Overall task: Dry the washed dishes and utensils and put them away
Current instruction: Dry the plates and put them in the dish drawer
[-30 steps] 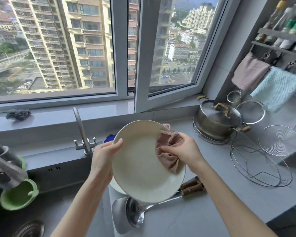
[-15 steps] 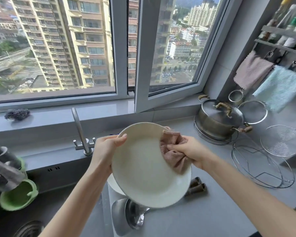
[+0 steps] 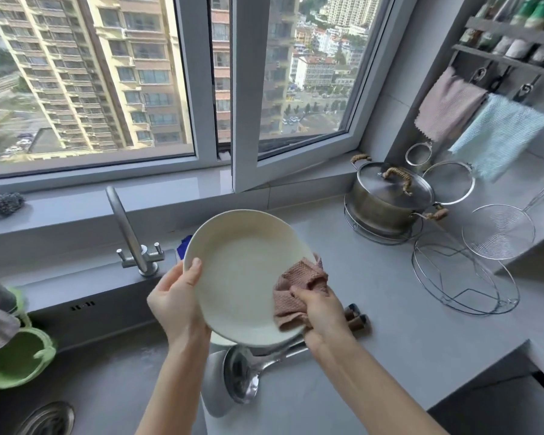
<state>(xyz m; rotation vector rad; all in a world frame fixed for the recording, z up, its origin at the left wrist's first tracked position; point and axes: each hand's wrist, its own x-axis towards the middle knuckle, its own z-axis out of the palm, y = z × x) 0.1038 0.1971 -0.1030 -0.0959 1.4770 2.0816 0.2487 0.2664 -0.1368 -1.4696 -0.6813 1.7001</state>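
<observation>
I see left hand (image 3: 176, 304) gripping plate (image 3: 242, 277) at its left rim, thumb on the inner face. Right hand (image 3: 321, 312) bunches pink cloth (image 3: 294, 290) against the lower-right rim. Plate tilted, held above desk (image 3: 396, 328), over ladle (image 3: 242, 376).

Pot (image 3: 390, 202) right of plate (image 3: 242, 277), faucet (image 3: 129, 233) left.

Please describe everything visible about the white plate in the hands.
The plate is round, cream-white and smooth, with a shallow well and raised rim. It is held tilted, inside facing the camera. The left hand holds its left edge, thumb on the rim; the right hand presses a pink cloth on its lower right part.
</observation>
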